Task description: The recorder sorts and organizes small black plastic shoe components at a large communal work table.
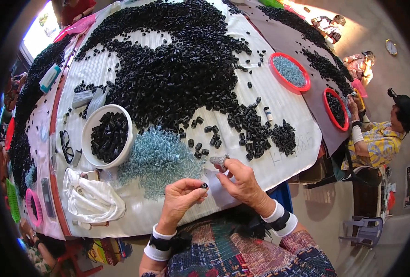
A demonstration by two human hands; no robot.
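Observation:
My left hand [181,202] pinches a small black plastic piece [204,185] between thumb and fingertips, above the near edge of the white-covered table [302,154]. Close to its right, my right hand [242,185] is closed with curled fingers. At the front of that hand is a grey, finger-shaped thing [219,161]; whether it is worn or held I cannot make out. Beyond both hands lie scattered short black tubular pieces [209,138]. A heap of tiny pale-blue pieces [156,154] spreads to the left of my left hand.
A large black heap [168,78] covers the table's middle. At left stand a white bowl [85,138] of black pieces, dark-rimmed glasses [66,147] and a white cloth [91,198]. Red trays [308,86] sit at right. A person in yellow [376,145] works on the right.

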